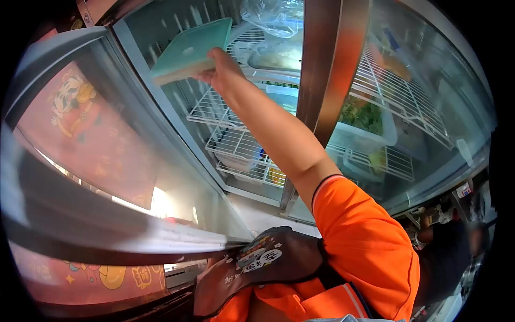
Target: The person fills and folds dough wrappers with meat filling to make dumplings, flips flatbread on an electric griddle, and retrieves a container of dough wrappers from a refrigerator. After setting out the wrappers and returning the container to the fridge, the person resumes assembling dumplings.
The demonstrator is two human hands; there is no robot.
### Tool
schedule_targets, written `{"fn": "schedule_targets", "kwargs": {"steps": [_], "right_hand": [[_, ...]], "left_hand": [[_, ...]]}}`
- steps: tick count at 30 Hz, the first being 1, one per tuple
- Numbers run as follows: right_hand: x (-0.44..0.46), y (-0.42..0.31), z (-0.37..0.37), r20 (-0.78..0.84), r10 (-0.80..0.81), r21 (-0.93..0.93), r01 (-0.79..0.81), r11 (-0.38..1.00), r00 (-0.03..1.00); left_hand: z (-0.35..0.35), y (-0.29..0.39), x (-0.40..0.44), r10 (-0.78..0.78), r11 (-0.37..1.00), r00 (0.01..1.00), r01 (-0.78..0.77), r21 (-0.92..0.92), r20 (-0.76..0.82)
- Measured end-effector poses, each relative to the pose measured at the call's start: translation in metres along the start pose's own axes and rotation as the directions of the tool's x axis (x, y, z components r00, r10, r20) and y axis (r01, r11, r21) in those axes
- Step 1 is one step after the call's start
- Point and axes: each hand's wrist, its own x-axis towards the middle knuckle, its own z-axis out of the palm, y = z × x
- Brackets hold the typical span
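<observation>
My right hand (pixel 217 70) reaches into the fridge from the lower right, its fingers closed on the near right edge of a flat container with a pale green lid (pixel 196 45). The container is tilted, beside the fridge's left inner wall and above a white wire shelf (pixel 209 110). Part of its near side is hidden by my fingers. Just right of it, bagged and clear-covered items (pixel 276 53) sit on the upper shelf. My left hand is not in view.
An open glass door (pixel 123 139) swings out at the left. To the right, a glass door (pixel 413 107) covers shelves with a tub of leafy greens (pixel 362 115). A metal post (pixel 330 64) stands between the compartments. Another person in dark clothing (pixel 445 263) is at the lower right.
</observation>
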Motion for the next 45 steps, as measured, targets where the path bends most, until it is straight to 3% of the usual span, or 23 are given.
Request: {"fn": "schedule_targets", "kwargs": {"steps": [3,17,21,29,30,31,33,34,35,37,38,39,40,41,43,45], "right_hand": [[-0.055,-0.014,-0.022,0.178,0.037,-0.013,-0.035,0.999,0.983],[-0.252,-0.086,-0.114,0.294,0.183,-0.057,-0.174,0.983,0.938],[-0.314,-0.103,-0.149,0.19,0.276,-0.075,-0.267,0.961,0.942],[-0.451,-0.155,-0.215,-0.02,0.249,-0.185,-0.248,0.951,0.968],[-0.467,-0.157,-0.23,-0.073,0.219,-0.152,-0.228,0.962,0.973],[-0.484,-0.167,-0.227,-0.063,0.249,-0.16,-0.256,0.953,0.966],[-0.513,-0.17,-0.238,-0.12,0.231,-0.088,-0.242,0.966,0.966],[-0.53,-0.171,-0.242,-0.149,0.178,-0.083,-0.192,0.978,0.973],[-0.546,-0.171,-0.246,-0.177,0.125,-0.081,-0.141,0.987,0.976],[-0.577,-0.174,-0.273,-0.083,0.023,-0.001,-0.023,1.0,0.996],[-0.589,-0.179,-0.279,0.061,-0.045,0.005,0.045,0.999,0.997],[-0.602,-0.183,-0.258,-0.139,-0.084,-0.04,0.079,0.996,0.987],[-0.613,-0.183,-0.271,-0.119,-0.111,-0.045,0.106,0.993,0.987],[-0.628,-0.187,-0.287,-0.099,-0.133,-0.047,0.129,0.991,0.986],[-0.648,-0.191,-0.286,-0.178,-0.196,-0.148,0.17,0.974,0.964],[-0.664,-0.195,-0.281,-0.182,-0.237,-0.207,0.198,0.958,0.954]], "left_hand": [[0.004,0.0,0.005,0.038,0.999,0.999,-0.038,0.008,-0.01],[0.011,0.008,0.059,0.182,0.983,0.983,-0.181,0.035,-0.032],[-0.003,0.008,0.06,0.213,0.976,0.977,-0.213,0.049,0.011],[0.006,0.029,0.08,0.281,0.958,0.955,-0.285,0.031,0.094],[0.008,0.051,0.081,0.224,0.963,0.965,-0.241,0.123,0.138],[0.021,0.075,0.082,0.338,0.941,0.941,-0.339,-0.014,-0.018],[0.032,0.072,0.097,0.164,0.986,0.974,-0.162,-0.023,0.156],[0.046,0.064,0.106,0.228,0.959,0.972,-0.233,0.16,0.053],[0.058,0.06,0.114,0.265,0.962,0.964,-0.265,0.063,0.012],[0.083,0.077,0.13,0.317,0.937,0.944,-0.326,-0.128,-0.088],[0.092,0.043,0.153,0.401,0.902,0.915,-0.387,0.192,-0.043],[0.101,0.047,0.165,0.387,0.896,0.921,-0.384,0.221,0.032],[0.121,0.071,0.17,0.314,0.903,0.949,-0.293,-0.315,0.016],[0.135,0.034,0.214,0.463,0.875,0.885,-0.465,0.133,0.05],[0.152,0.095,0.211,0.368,0.921,0.93,-0.362,0.148,-0.015],[0.188,0.088,0.25,0.342,0.935,0.935,-0.349,-0.067,-0.099]]}}
